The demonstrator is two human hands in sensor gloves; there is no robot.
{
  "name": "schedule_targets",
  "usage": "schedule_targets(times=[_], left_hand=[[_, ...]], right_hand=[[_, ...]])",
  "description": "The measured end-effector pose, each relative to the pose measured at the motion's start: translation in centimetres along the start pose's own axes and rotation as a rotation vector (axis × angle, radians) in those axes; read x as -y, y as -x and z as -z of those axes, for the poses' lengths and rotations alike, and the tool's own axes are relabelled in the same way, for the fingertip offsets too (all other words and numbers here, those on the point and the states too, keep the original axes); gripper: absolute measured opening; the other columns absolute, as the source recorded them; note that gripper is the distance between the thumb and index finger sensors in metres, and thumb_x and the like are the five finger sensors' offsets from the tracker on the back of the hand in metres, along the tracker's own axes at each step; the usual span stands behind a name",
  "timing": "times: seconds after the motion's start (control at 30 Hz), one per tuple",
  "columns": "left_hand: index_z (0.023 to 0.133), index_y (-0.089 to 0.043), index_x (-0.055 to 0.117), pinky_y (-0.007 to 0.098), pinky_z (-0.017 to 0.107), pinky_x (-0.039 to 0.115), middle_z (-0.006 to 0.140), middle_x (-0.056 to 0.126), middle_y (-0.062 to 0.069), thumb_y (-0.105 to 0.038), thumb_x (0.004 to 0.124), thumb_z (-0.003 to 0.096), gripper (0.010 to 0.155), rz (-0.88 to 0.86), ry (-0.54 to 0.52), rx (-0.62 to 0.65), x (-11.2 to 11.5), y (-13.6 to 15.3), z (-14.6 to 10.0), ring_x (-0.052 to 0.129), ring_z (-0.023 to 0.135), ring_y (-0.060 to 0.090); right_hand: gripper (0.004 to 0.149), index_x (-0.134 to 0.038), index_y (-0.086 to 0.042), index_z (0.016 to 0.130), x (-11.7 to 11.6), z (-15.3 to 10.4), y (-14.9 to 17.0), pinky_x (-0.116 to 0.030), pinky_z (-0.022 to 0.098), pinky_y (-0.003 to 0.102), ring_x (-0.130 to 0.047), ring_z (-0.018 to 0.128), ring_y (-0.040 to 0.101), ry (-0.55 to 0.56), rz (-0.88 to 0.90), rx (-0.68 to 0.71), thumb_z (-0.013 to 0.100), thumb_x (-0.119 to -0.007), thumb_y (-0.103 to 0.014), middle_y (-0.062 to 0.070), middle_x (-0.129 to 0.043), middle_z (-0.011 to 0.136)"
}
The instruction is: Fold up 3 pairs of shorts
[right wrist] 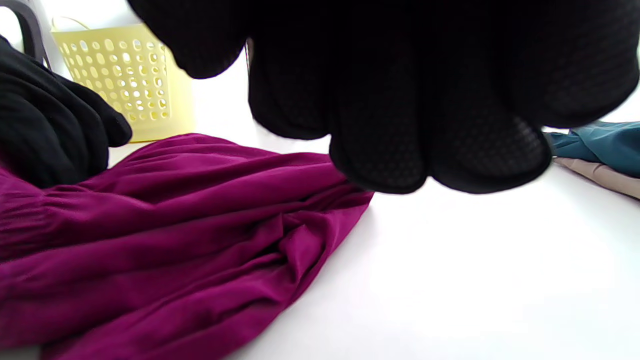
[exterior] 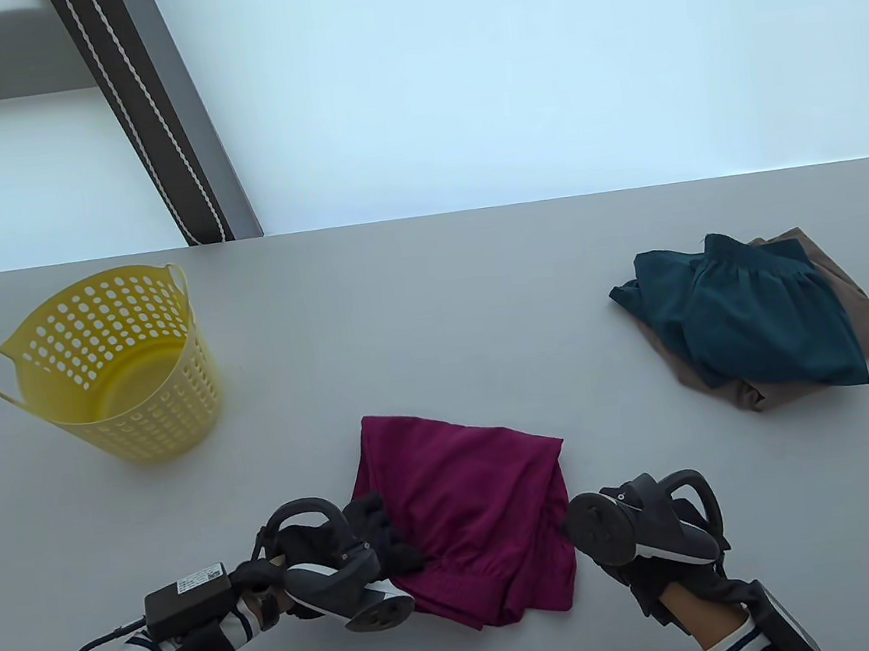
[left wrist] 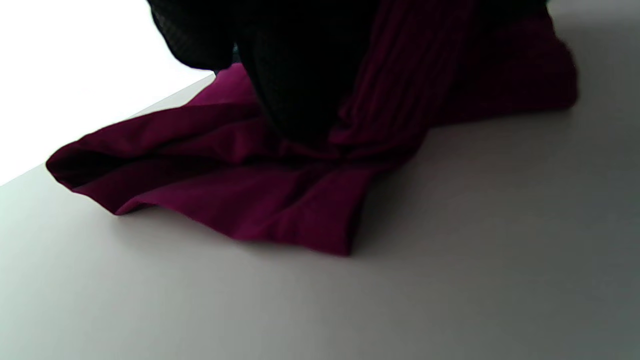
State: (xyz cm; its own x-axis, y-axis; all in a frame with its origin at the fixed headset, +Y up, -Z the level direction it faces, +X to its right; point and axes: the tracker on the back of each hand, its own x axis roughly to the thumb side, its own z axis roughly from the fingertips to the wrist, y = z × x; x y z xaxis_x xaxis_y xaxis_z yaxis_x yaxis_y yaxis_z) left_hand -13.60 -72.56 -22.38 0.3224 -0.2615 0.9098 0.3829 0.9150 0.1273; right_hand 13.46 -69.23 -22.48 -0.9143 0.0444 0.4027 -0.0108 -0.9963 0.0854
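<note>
We see the magenta fabric shorts [exterior: 471,509] lying near the table's [exterior: 432,302] front edge; our left hand [exterior: 380,539] presses its curled fingers on them, right hand [exterior: 663,542] beside, its grip indiscernible.

Pale grey table [exterior: 432,302] in bright, cool daylight.
Behind its far edge a washed-out bluish-white backdrop, crossed by a slanting dark strip [exterior: 152,115] with a white beaded cord.

Open tabletop [exterior: 434,318] lies between basket [exterior: 106,363] at left and stacked shorts [exterior: 755,316] at right. Magenta shorts [exterior: 471,509] occupy the near centre between both hands.
</note>
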Motion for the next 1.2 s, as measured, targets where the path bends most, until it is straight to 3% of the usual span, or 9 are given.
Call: schedule_targets(times=[0.17,0.33,0.5,0.63,0.73,0.8,0.9,0.97,1.2], left_hand=[[0.093,-0.028,0.067,0.046,0.071,0.075,0.066,0.098,-0.020,-0.060,0.058,0.0444,0.059,-0.358,-0.185,-0.091,-7.4,5.8,-1.1,0.102,0.066,0.008],[0.093,-0.018,0.072,0.046,0.068,0.077,0.056,0.102,-0.015,-0.056,0.058,0.0511,0.058,-0.761,-0.255,-0.200,-9.6,13.6,-0.6,0.103,0.055,0.012],[0.105,-0.010,0.056,0.056,0.069,0.068,0.077,0.097,-0.003,-0.054,0.058,0.0532,0.068,-0.885,0.022,-0.408,-5.7,19.3,2.3,0.098,0.069,0.025],[0.111,-0.007,0.030,0.063,0.068,0.065,0.111,0.063,0.025,-0.053,0.059,0.0513,0.081,-0.475,0.193,-0.826,-0.6,20.5,4.2,0.086,0.087,0.036],[0.110,-0.003,0.024,0.065,0.067,0.065,0.112,0.054,0.032,-0.052,0.061,0.0501,0.086,-0.168,0.248,-0.993,0.8,20.3,5.3,0.083,0.088,0.038],[0.110,-0.006,0.026,0.064,0.066,0.068,0.108,0.062,0.026,-0.052,0.061,0.0499,0.083,-0.095,0.227,-1.061,0.5,20.2,5.7,0.087,0.084,0.034],[0.107,-0.015,0.044,0.060,0.061,0.076,0.089,0.083,0.011,-0.051,0.063,0.0489,0.072,-0.163,0.159,-1.172,-0.4,20.5,5.8,0.098,0.063,0.025],[0.103,-0.013,0.061,0.060,0.059,0.078,0.083,0.088,0.011,-0.053,0.064,0.0474,0.069,-0.228,0.207,-1.196,-0.4,21.0,6.0,0.100,0.056,0.024],[0.105,-0.007,0.065,0.065,0.062,0.074,0.092,0.085,0.022,-0.071,0.047,0.0378,0.094,-0.393,0.860,-1.118,4.7,21.5,7.7,0.099,0.062,0.029]], right_hand=[[0.039,-0.088,-0.012,0.055,0.0,0.1,0.3,-0.080,0.033,0.052,-0.101,0.042,0.040,0.006,-0.001,-0.019,0.048,-0.065,-0.042,0.014,-0.098,0.050],[0.039,-0.088,-0.012,0.055,0.1,0.1,0.4,-0.080,0.033,0.052,-0.101,0.042,0.040,0.016,0.000,-0.034,0.048,-0.065,-0.042,0.014,-0.098,0.050],[0.039,-0.088,-0.012,0.055,0.1,0.2,0.6,-0.081,0.033,0.052,-0.101,0.042,0.040,0.015,-0.001,-0.044,0.048,-0.065,-0.042,0.014,-0.098,0.050],[0.039,-0.088,-0.012,0.055,0.2,0.1,0.7,-0.081,0.033,0.052,-0.101,0.042,0.040,0.022,-0.007,-0.052,0.048,-0.065,-0.042,0.014,-0.098,0.049],[0.039,-0.088,-0.012,0.055,0.2,0.1,0.7,-0.081,0.033,0.052,-0.101,0.042,0.040,0.023,-0.006,-0.048,0.048,-0.065,-0.042,0.014,-0.098,0.049],[0.039,-0.088,-0.012,0.055,0.2,0.2,0.7,-0.081,0.033,0.052,-0.101,0.041,0.040,0.022,-0.006,-0.043,0.048,-0.065,-0.042,0.014,-0.098,0.049],[0.039,-0.089,-0.012,0.055,0.2,0.1,0.6,-0.081,0.033,0.052,-0.101,0.041,0.040,0.019,-0.006,-0.036,0.048,-0.065,-0.042,0.014,-0.098,0.049],[0.039,-0.089,-0.012,0.055,0.2,0.1,0.5,-0.081,0.033,0.052,-0.101,0.041,0.040,0.016,-0.005,-0.031,0.048,-0.065,-0.042,0.014,-0.098,0.049],[0.039,-0.089,-0.012,0.055,-0.1,0.2,0.4,-0.081,0.032,0.052,-0.101,0.041,0.040,-0.013,-0.004,-0.021,0.048,-0.065,-0.042,0.014,-0.098,0.049]])
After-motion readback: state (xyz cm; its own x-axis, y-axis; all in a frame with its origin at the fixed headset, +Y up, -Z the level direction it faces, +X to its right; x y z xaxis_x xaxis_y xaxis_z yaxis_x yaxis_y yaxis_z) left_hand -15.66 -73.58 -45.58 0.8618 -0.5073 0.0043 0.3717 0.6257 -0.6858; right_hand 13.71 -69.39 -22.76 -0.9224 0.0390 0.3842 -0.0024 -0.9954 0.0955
